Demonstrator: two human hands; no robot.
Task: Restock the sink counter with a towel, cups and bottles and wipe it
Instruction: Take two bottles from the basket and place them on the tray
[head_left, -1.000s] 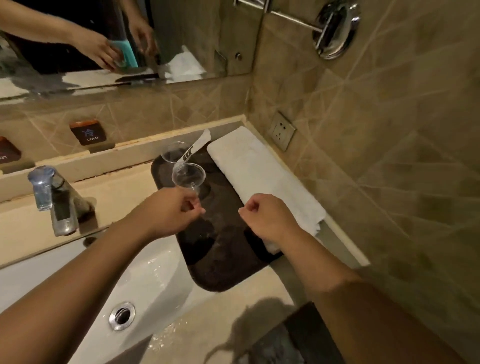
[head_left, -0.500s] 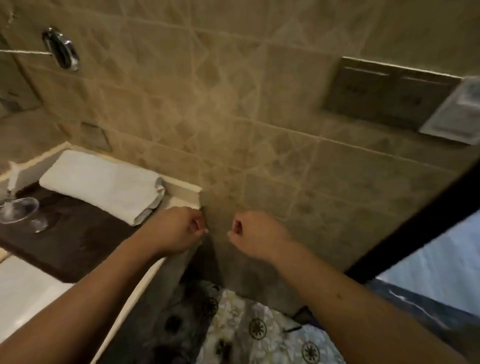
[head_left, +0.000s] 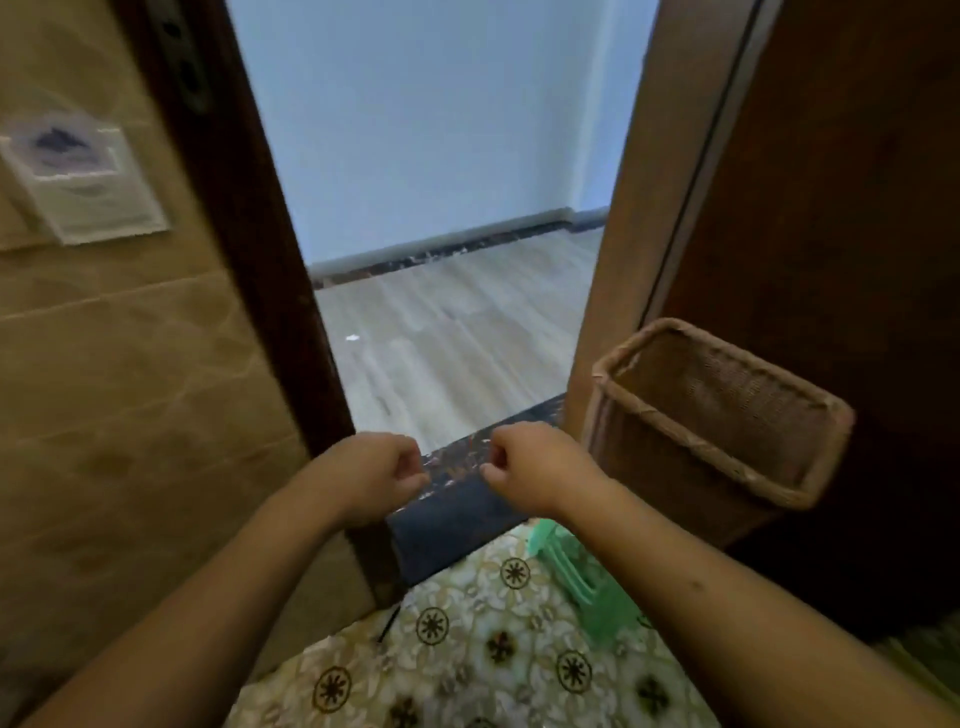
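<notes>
My left hand (head_left: 376, 473) and my right hand (head_left: 535, 465) are held out in front of me at waist height, side by side with a small gap between them. Both have their fingers curled into loose fists and hold nothing. They hover over the dark door threshold (head_left: 457, 499). The sink counter, the towel, the cups and the bottles are out of view.
An open doorway leads onto a pale wooden floor (head_left: 457, 332) and a light blue wall. A dark door frame (head_left: 244, 244) stands at the left, a brown door (head_left: 831, 208) at the right. A wicker basket (head_left: 717, 415) and a green plastic thing (head_left: 576, 571) sit on the patterned floor (head_left: 467, 654).
The view has swung right, from the sink counter past the tiled wall to the doorway. My left hand let go of the glass cup on the tray; both hands stay curled.
</notes>
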